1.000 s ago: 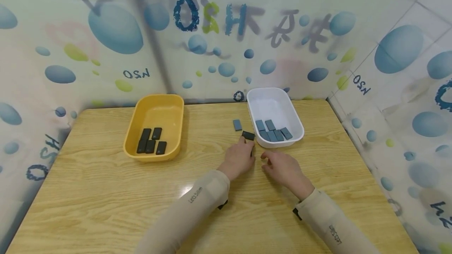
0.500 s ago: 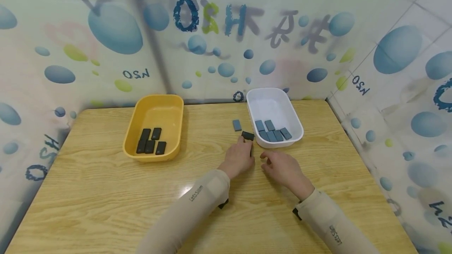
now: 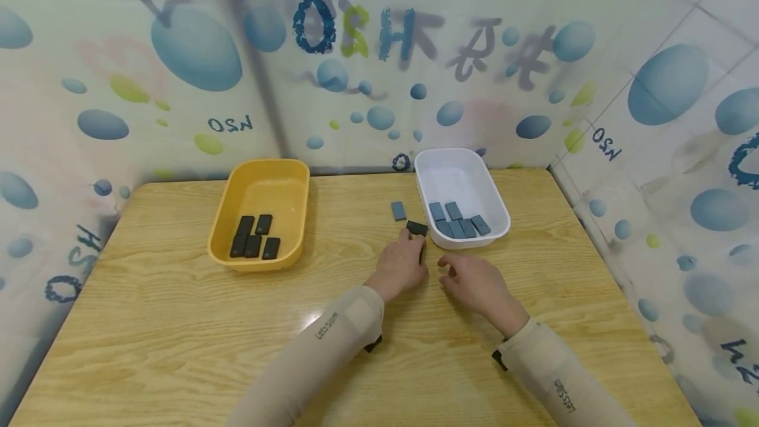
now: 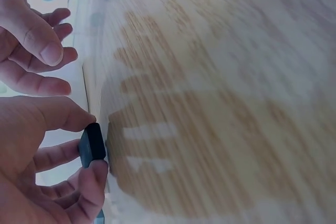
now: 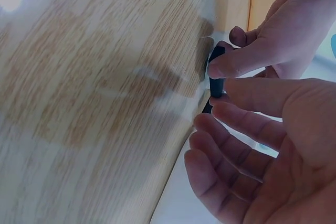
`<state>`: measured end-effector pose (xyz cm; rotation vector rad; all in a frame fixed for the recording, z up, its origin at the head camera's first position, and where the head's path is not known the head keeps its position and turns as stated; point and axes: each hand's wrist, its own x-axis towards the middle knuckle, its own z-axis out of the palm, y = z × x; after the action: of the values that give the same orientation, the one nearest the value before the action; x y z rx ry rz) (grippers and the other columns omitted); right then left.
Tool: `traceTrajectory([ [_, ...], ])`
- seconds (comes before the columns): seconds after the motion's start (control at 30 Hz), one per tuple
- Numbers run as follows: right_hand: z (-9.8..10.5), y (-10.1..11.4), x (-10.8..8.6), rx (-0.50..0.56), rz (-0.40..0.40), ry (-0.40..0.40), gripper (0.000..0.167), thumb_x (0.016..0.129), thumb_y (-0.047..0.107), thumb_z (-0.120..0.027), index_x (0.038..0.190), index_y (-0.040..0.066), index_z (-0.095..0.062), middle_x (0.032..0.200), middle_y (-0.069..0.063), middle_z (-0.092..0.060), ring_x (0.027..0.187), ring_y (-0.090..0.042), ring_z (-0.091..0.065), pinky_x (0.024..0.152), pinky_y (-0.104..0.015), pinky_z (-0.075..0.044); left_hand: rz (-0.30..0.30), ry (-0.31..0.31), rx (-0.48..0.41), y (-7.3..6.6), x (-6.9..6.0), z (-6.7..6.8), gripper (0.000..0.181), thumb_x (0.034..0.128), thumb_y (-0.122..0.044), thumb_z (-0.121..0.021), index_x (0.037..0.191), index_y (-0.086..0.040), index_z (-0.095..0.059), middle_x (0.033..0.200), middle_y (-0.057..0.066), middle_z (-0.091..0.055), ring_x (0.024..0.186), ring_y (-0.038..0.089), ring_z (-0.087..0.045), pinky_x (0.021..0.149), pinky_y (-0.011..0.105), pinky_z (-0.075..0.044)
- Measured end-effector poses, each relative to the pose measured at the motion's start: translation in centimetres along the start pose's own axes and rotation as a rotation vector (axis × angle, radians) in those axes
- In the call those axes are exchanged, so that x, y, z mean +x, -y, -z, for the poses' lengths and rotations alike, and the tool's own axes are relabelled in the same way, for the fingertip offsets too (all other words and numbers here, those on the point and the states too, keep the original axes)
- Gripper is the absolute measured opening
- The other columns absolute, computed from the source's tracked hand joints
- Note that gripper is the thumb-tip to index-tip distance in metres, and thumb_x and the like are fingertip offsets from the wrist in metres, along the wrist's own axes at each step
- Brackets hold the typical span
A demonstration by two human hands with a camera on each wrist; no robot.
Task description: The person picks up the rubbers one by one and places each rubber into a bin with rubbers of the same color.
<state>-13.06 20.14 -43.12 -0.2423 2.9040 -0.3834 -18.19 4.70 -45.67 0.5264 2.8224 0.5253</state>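
Observation:
Between thumb and fingers, my left hand (image 3: pixel 397 265) pinches a small dark rectangular tile (image 4: pixel 94 142), close to the table in front of the white tray (image 3: pixel 501 232). Just beyond the left fingertips in the head view lies a black tile (image 3: pixel 417 227), near the tray's wall. Behind it a single blue-grey tile (image 3: pixel 398 210) lies flat on the wood. My right hand (image 3: pixel 476 283) is beside the left one, its fingers loosely bent and holding nothing. In the right wrist view its fingers (image 5: pixel 207 174) are apart, near the held tile.
Several blue-grey tiles (image 3: pixel 455 228) lie in the front of the white tray. A yellow tray (image 3: pixel 293 252) to the left holds several black tiles (image 3: pixel 252 245). Both stand on the wooden table (image 3: pixel 196 335), by a printed curtain-like backdrop (image 3: pixel 379 143).

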Motion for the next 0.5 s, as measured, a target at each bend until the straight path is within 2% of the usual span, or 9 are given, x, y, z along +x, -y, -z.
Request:
traceTrajectory([
  [0.23, 0.0, 0.0, -0.1, 0.004, 0.013, -0.009, 0.026, 0.087, 0.023, -0.071, 0.112, 0.013, -0.068, 0.091, -0.003, -0.069, 0.077, -0.017, -0.062, 0.066, -0.037, -0.051, 0.012, 0.007, -0.060, 0.7, -0.1, 0.2, 0.040, 0.0885, -0.024, -0.068, 0.127, -0.021, -0.058, 0.131, 0.015, -0.049, 0.090, 0.026, -0.058, 0.079, 0.038, -0.053],
  [0.5, -0.2, 0.1, 0.0, 0.008, 0.011, 0.001, 0.026, 0.087, 0.023, -0.071, 0.112, 0.014, -0.068, 0.091, -0.003, -0.069, 0.075, -0.016, -0.061, 0.066, -0.036, -0.051, -0.013, 0.008, -0.032, 1.3, -0.6, 0.7, 0.038, 0.0889, -0.027, -0.068, 0.126, -0.021, -0.059, 0.125, 0.011, -0.052, 0.086, 0.021, -0.057, 0.074, 0.034, -0.051],
])
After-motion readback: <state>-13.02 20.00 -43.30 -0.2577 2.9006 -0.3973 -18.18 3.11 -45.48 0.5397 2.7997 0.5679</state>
